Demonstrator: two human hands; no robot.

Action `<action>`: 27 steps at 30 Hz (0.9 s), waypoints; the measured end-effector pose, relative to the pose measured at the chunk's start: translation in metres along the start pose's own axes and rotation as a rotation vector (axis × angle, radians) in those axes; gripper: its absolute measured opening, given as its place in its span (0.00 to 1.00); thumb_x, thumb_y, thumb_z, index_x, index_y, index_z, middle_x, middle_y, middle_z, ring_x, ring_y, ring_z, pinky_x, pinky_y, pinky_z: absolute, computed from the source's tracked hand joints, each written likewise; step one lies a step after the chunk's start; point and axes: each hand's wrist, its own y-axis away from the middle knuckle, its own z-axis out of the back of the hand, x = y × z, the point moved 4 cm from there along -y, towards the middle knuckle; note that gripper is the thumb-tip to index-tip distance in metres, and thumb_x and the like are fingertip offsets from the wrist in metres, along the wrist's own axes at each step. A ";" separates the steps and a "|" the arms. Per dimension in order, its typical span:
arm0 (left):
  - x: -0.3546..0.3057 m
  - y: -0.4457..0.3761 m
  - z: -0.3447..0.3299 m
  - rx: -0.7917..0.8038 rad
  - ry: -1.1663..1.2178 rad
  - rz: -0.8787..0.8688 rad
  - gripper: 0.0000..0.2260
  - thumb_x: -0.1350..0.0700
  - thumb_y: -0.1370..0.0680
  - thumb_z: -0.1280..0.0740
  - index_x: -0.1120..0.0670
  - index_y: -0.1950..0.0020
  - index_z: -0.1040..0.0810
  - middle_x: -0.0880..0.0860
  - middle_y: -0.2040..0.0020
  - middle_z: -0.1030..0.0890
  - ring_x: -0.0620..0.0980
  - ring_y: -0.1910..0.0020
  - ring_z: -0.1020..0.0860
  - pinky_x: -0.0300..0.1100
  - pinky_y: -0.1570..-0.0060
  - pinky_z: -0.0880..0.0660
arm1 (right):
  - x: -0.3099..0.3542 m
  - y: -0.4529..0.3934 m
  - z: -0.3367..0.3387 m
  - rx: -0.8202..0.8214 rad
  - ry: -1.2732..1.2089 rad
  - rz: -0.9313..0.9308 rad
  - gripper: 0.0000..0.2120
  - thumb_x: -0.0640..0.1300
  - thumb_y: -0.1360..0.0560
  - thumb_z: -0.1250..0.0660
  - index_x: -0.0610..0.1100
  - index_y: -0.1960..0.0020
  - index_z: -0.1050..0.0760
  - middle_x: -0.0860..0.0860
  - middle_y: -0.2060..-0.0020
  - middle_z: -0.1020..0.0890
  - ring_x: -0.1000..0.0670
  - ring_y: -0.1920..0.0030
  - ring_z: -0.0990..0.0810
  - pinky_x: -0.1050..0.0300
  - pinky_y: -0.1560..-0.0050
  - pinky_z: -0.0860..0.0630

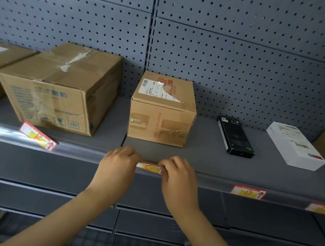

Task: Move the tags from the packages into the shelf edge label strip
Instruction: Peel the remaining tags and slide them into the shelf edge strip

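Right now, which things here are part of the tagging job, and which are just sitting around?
Job:
tag C, pinched by left hand and right hand
label strip
tilted tag K
tag D
small box

Lying about:
black box
white box
pegboard

Small carton (162, 110) sits right of large carton (61, 88).
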 end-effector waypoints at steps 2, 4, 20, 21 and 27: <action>0.000 -0.001 0.000 0.018 -0.038 0.002 0.17 0.72 0.45 0.24 0.53 0.64 0.18 0.52 0.70 0.21 0.54 0.75 0.23 0.40 0.76 0.33 | -0.003 -0.002 0.000 0.008 0.004 -0.001 0.08 0.33 0.31 0.29 0.44 0.57 0.19 0.49 0.62 0.21 0.45 0.61 0.23 0.52 0.65 0.25; 0.001 -0.002 -0.002 0.030 -0.076 0.022 0.18 0.72 0.46 0.24 0.54 0.65 0.21 0.51 0.74 0.24 0.54 0.77 0.26 0.39 0.75 0.39 | -0.004 -0.003 0.001 0.024 0.003 0.008 0.08 0.33 0.32 0.28 0.44 0.57 0.18 0.48 0.63 0.21 0.45 0.61 0.23 0.51 0.65 0.24; -0.008 0.004 -0.020 0.036 -0.044 0.029 0.18 0.72 0.47 0.24 0.55 0.64 0.19 0.53 0.66 0.21 0.55 0.70 0.22 0.44 0.71 0.24 | -0.012 -0.005 -0.005 0.103 -0.047 0.080 0.11 0.29 0.36 0.27 0.41 0.58 0.18 0.47 0.64 0.23 0.47 0.65 0.23 0.53 0.70 0.24; -0.008 0.003 -0.020 0.046 -0.045 0.027 0.18 0.72 0.48 0.24 0.55 0.64 0.19 0.53 0.67 0.21 0.55 0.71 0.22 0.44 0.72 0.24 | -0.012 -0.006 -0.005 0.105 -0.041 0.079 0.11 0.29 0.36 0.27 0.42 0.59 0.19 0.48 0.64 0.23 0.47 0.65 0.23 0.54 0.70 0.25; -0.010 0.005 -0.021 0.056 -0.026 0.004 0.20 0.73 0.50 0.24 0.56 0.64 0.18 0.53 0.66 0.21 0.53 0.72 0.21 0.43 0.73 0.23 | -0.009 -0.004 -0.004 0.105 0.009 0.078 0.11 0.30 0.40 0.26 0.42 0.63 0.19 0.49 0.66 0.24 0.48 0.67 0.25 0.57 0.72 0.31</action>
